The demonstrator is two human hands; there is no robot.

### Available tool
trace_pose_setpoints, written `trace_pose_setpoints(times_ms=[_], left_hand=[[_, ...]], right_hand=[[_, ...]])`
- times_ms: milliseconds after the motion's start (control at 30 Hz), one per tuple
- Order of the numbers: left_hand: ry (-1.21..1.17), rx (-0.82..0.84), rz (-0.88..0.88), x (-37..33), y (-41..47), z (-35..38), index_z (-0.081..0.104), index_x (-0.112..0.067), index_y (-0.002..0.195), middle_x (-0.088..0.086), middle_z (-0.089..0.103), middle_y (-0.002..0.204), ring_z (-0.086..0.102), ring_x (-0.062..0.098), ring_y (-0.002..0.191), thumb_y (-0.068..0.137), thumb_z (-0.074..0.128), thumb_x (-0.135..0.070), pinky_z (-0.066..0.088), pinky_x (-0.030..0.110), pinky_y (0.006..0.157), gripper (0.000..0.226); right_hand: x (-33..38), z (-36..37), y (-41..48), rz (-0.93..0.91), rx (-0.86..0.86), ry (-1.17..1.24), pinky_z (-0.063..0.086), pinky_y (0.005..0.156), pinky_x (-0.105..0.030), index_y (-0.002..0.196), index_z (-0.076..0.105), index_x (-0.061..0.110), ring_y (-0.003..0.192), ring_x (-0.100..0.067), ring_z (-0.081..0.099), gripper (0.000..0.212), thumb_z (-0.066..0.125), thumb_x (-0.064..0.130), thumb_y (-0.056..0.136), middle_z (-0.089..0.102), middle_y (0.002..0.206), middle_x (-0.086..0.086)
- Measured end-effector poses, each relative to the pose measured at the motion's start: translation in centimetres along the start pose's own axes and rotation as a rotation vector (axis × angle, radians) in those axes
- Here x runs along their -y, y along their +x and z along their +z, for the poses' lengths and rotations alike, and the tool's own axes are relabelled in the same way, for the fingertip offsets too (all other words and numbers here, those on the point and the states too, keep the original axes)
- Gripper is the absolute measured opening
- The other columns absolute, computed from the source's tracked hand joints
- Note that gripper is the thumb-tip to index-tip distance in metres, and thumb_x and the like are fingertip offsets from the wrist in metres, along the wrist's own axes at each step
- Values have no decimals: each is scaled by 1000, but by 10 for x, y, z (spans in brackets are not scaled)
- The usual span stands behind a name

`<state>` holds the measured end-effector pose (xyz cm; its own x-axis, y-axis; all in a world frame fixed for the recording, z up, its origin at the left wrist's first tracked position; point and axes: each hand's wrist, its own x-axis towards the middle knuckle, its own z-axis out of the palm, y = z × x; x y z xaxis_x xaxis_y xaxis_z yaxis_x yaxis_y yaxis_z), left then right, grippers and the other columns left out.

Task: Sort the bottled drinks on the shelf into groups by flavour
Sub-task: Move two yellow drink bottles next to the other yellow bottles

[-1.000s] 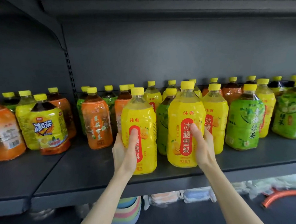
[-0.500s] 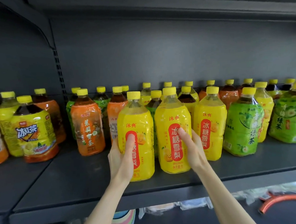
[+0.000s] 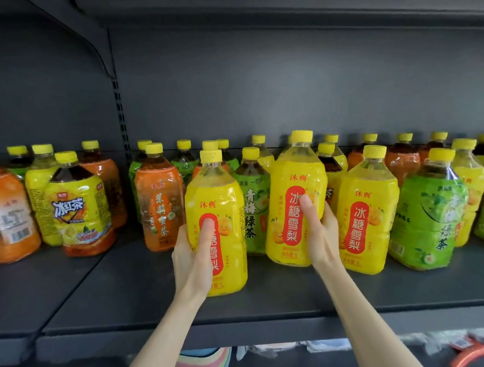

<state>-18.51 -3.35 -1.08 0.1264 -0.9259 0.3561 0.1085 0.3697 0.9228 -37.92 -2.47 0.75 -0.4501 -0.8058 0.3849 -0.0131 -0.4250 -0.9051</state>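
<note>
While both hands are wrapped round yellow bottles of the same rock-sugar pear drink, the sorting looks to be at the gathering stage for that flavour. The left hand (image 3: pixel 194 257) grips the nearer pear-drink bottle (image 3: pixel 221 196), thumb laid up the red label and fingers curled round its left side; this bottle stands near the front edge of the shelf (image 3: pixel 123 292). The right hand (image 3: pixel 322 235) grips the second pear-drink bottle (image 3: pixel 289 186) the same way from its right side. That bottle leans a little, and whether its base is clear of the shelf I cannot tell. Between the two, further back, stands a green plum tea bottle (image 3: pixel 254 211). A third pear-drink bottle (image 3: pixel 363 201) stands just beside the right hand, so taking one in each hand probably serves to bring the pair alongside it. An orange jasmine tea bottle (image 3: pixel 158 205) stands just left of the left hand, with mixed flavours crowded towards the back edge.
</note>
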Motion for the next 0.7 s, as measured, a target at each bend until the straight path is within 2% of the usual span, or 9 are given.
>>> trace_pose_setpoints(times_ms=[100, 200, 300, 400, 500, 600, 700], left_hand=[[-9, 32, -18, -2, -1, 6, 51, -37, 103, -7, 64, 104, 64, 12, 95, 78, 51, -64, 52, 27, 73, 37], [-7, 56, -18, -1, -1, 8, 49, -39, 103, -8, 63, 107, 63, 10, 96, 70, 51, -65, 52, 27, 74, 42], [-16, 66, -17, -2, -2, 9, 47, -38, 104, -9, 62, 107, 63, 9, 95, 78, 55, -59, 51, 25, 71, 34], [-17, 72, -10, -1, -1, 9, 47, -39, 103, -10, 62, 106, 63, 9, 94, 79, 54, -63, 51, 24, 69, 34], [-1, 76, 3, 2, -2, 7, 47, -41, 104, -12, 62, 104, 64, 8, 93, 67, 51, -67, 51, 24, 70, 45], [2, 68, 8, 3, -2, 7, 48, -40, 103, -13, 63, 104, 64, 7, 93, 71, 50, -60, 51, 22, 69, 38], [-5, 67, 11, 3, -2, 7, 48, -41, 105, -17, 62, 102, 64, 0, 87, 72, 48, -57, 51, 16, 64, 36]], right_hand=[[1, -3, 6, -35, -45, -51, 51, 73, -23, 115, 51, 31, 93, -7, 63, 51, 62, 62, 76, 64, 106, 8], [-2, -1, 13, -43, -49, -106, 51, 77, -26, 125, 49, 25, 94, -7, 61, 64, 55, 60, 72, 62, 108, 6], [-8, 1, 21, -57, -16, -187, 50, 82, -29, 131, 46, 21, 100, -12, 61, 73, 54, 62, 72, 60, 115, 3], [-17, -1, 28, -32, 10, -225, 49, 87, -33, 136, 42, 20, 106, -17, 59, 66, 55, 55, 82, 58, 121, 2], [-23, -1, 30, 7, 63, -237, 49, 89, -34, 137, 38, 21, 108, -17, 57, 59, 53, 49, 88, 56, 121, 3], [-26, 4, 30, 29, 138, -214, 46, 85, -29, 134, 38, 22, 106, -14, 55, 48, 52, 41, 92, 53, 116, 5], [-26, 9, 31, 46, 193, -205, 46, 90, -32, 134, 36, 24, 110, -15, 54, 46, 51, 39, 93, 52, 120, 3]])
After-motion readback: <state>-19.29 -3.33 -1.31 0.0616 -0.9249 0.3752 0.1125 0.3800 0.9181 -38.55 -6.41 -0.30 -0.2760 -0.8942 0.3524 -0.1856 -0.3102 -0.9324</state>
